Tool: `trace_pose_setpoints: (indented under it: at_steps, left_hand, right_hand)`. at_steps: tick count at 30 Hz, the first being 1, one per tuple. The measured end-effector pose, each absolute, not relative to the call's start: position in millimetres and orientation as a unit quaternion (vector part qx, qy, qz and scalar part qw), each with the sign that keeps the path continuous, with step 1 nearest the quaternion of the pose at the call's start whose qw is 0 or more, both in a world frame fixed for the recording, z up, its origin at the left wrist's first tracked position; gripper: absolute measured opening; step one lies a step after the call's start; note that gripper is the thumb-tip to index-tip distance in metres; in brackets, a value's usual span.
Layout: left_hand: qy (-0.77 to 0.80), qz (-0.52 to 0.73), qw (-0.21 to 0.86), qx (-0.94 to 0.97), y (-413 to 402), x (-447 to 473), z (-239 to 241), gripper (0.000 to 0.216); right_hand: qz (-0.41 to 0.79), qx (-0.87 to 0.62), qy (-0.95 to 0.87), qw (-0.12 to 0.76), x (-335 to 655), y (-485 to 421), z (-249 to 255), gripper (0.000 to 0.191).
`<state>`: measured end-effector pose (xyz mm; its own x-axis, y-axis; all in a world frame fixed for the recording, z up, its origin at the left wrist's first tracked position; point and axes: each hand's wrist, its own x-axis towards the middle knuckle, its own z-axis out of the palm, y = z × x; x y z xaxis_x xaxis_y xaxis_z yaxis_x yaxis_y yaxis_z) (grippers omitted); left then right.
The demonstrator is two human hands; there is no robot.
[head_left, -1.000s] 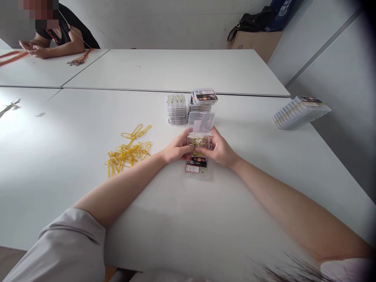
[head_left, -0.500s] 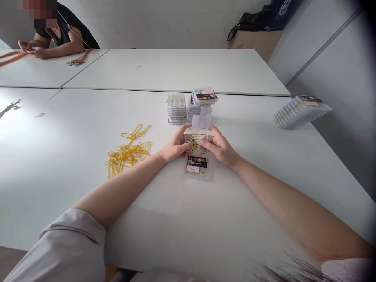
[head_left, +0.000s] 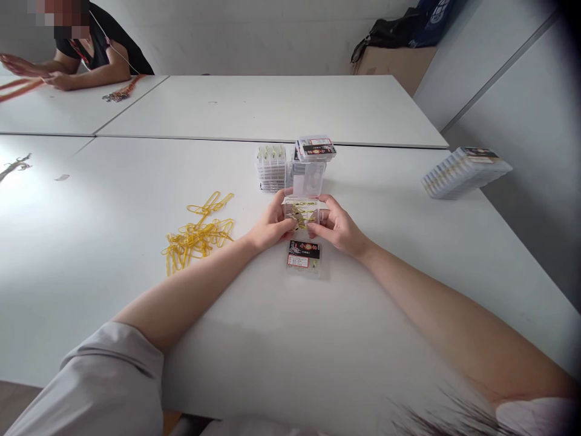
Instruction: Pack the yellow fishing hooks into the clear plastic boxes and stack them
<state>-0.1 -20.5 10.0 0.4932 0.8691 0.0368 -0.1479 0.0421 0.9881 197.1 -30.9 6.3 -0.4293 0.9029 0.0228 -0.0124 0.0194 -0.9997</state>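
Note:
Between my hands is a clear plastic box with its lid raised. Several small yellow-green pieces lie in rows inside it; their exact kind is too small to tell. My left hand grips the box's left side, thumb at the front edge. On the other side my right hand holds the box, its thumb and finger at the near right corner. Just in front lies a closed clear box with a black and red label. Behind the open box stand a stack of clear boxes and a stack of labelled boxes.
Yellow loops lie in a loose pile left of my hands. A leaning row of boxes stands at the table's right edge. Across the white table, a person handles orange cords. A cardboard box is at the back.
The open box has shifted slightly left, and my right thumb has drawn back to its near corner. Across the table, the person's hands have moved apart.

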Motion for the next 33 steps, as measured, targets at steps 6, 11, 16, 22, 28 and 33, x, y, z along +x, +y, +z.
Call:
trace_pose_setpoints:
  at_steps: [6,11,16,22,28,33]
  left_hand:
    - [0.296,0.391,0.659,0.571,-19.8,0.2,7.6,0.069]
    - [0.274,0.392,0.644,0.597,-17.7,0.9,3.5,0.075]
    - [0.280,0.386,0.632,0.611,-15.2,-0.1,0.4,0.076]
    - [0.284,0.375,0.640,0.608,-15.1,-2.6,1.1,0.084]
    - [0.278,0.377,0.633,0.616,-14.9,-2.6,0.7,0.081]
    - [0.276,0.381,0.626,0.622,-14.5,-2.1,-0.7,0.079]
  right_hand:
    - [0.581,-0.366,-0.608,0.397,195.9,-29.8,3.8,0.065]
    - [0.555,-0.374,-0.627,0.399,195.3,-30.2,-1.0,0.064]
    - [0.548,-0.370,-0.636,0.397,194.8,-31.5,-0.8,0.064]
    - [0.575,-0.362,-0.619,0.393,195.1,-30.8,-1.1,0.067]
    - [0.572,-0.371,-0.617,0.393,195.5,-31.3,-3.0,0.065]
    - [0.583,-0.366,-0.610,0.392,195.6,-32.0,2.2,0.059]
